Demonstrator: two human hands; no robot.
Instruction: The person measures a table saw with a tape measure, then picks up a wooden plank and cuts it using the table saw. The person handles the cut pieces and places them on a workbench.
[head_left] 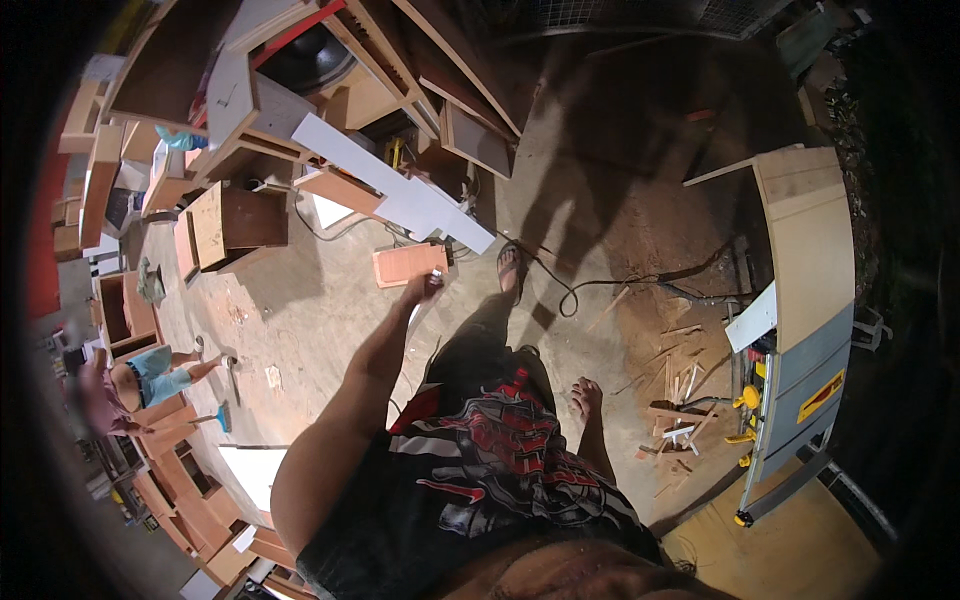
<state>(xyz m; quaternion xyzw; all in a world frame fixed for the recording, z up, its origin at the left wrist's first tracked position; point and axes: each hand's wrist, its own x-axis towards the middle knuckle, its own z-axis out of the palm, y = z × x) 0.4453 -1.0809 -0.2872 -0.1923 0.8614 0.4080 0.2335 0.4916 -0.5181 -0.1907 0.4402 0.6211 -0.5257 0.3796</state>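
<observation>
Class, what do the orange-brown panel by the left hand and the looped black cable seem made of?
Orange-brown panel: probably wood or laminate, matt, from its flat, warm-toned face. Black cable: likely rubber or plastic outside, from its dull, flexible-looking loop.

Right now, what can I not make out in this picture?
In the head view:
- any object in the left hand by the flat reddish-brown wooden panel: covered by that hand
- small yellow object: partly hidden by the long white board
- underside of the grey-topped, yellow-trimmed table: hidden by its top
</observation>
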